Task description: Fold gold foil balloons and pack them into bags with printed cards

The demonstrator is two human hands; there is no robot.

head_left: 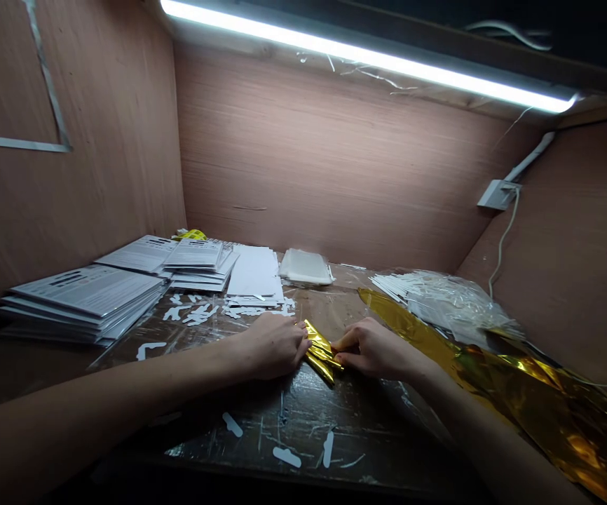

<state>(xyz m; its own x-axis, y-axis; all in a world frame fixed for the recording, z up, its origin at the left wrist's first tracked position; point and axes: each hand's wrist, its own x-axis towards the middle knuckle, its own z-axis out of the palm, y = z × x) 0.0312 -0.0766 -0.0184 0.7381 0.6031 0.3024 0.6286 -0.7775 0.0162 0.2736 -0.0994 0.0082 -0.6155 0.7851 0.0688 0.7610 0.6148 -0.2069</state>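
A small folded piece of shiny gold foil (320, 345) lies on the dark table between my two hands. My left hand (277, 345) is closed on its left side, with the fingers curled and their tips partly hidden. On the other side, my right hand (374, 347) pinches the foil's right edge between thumb and forefinger. A larger, unfolded gold foil sheet (514, 393) spreads over the table's right side, close to my right forearm.
Stacked printed packets (87, 291) stand at the left, beside white sheets (254, 273) and a pile of clear sleeves (306, 266). Crumpled clear plastic (453, 301) lies at the back right. White paper scraps (287, 457) dot the scratched table (261, 400). Wooden walls enclose three sides.
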